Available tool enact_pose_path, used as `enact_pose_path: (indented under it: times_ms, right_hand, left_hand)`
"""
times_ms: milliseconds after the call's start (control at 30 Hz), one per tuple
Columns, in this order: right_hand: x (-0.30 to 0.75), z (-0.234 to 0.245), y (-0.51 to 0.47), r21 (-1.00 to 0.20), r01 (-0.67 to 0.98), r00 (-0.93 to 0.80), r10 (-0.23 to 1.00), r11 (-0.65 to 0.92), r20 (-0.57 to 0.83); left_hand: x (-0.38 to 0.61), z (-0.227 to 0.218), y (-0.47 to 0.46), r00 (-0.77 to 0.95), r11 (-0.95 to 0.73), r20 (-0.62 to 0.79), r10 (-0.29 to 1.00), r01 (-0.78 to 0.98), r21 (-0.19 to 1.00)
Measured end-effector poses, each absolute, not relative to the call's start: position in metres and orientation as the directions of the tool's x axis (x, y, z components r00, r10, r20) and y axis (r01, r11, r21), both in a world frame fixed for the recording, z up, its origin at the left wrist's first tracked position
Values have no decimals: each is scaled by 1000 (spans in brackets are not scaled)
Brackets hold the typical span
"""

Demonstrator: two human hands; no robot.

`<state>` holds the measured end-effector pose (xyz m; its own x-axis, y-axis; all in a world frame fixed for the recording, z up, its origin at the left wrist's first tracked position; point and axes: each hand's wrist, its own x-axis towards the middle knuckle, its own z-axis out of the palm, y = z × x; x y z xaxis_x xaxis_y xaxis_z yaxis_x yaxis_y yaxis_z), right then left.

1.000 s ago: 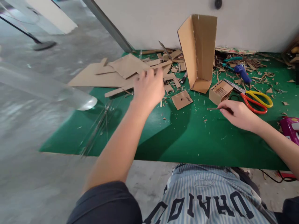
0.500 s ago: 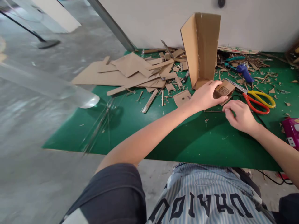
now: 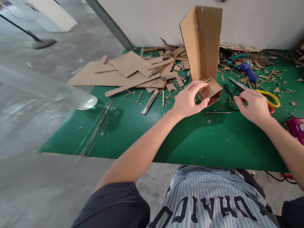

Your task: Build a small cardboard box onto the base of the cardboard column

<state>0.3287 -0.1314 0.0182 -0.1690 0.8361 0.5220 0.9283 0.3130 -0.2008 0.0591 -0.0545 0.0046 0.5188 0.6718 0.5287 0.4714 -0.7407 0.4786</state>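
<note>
presently, from my remote station, i record a pile of cardboard offcuts (image 3: 128, 71) at the left of the green mat (image 3: 133, 133). the left hand (image 3: 188, 101) has its fingers closed round a small cardboard box (image 3: 211, 91), tilted, just in front of the tall folded cardboard (image 3: 204, 41). a thin stick (image 3: 218, 112) lies near it. the right hand (image 3: 255, 106), fingers curled, covers the scissors (image 3: 273, 98); whether it grips them i cannot tell.
</note>
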Motion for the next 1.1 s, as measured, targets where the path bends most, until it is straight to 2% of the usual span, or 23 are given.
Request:
enact_pose_path:
  times_ms: [100,167,233,300,367,433,500,533,600,667,733,933,1033,1100]
  right_hand:
    - [329,13,-132,-14,946,-298,885,324,357]
    - [328,10,-132,50,949,-313,913,311,263]
    - [328,8,-132,55,949,-316,924,312,216]
    - [329,6,-130,6,948,-312,921,319,234]
    - [330,4,-127,-136,940,-262,915,314,306]
    - [330,3,-125,-407,862,-147,918,301,368]
    - [328,6,-125,-692,668,-12,933,275,359]
    - [326,9,-126,-789,556,35,941,261,336]
    - [321,20,-130,-881,404,78,950,248,304]
    - [314,35,-134,-888,382,72,950,256,305]
    - [307,52,-135,-865,428,30,953,261,302]
    - [290,87,-103,-715,585,-245,924,383,295]
    - [286,94,-89,-582,686,-357,899,437,253]
    - [284,98,-86,-541,692,-395,878,478,270]
  left_hand:
    - [59,5,-56,586,-743,460,668,489,456]
    - [59,3,-56,595,-745,452,665,486,457]
    - [59,0,-55,597,-754,464,655,476,453]
    - [59,-3,-54,599,-769,484,638,460,444]
    - [59,-7,-52,594,-794,527,607,435,424]
    - [60,-9,-50,579,-823,584,569,403,401]
    - [63,-12,-49,549,-820,609,573,394,416]
    - [64,-13,-49,524,-799,603,601,404,445]
    - [68,-16,-48,464,-728,561,686,433,532]
    - [70,-20,-48,412,-662,518,749,442,606]
    - [71,-22,-47,397,-651,518,758,419,633]
    - [68,-22,-47,435,-799,671,601,353,486]
    - [66,-20,-48,444,-821,693,568,370,436]
    - [65,-20,-48,430,-825,708,560,370,428]
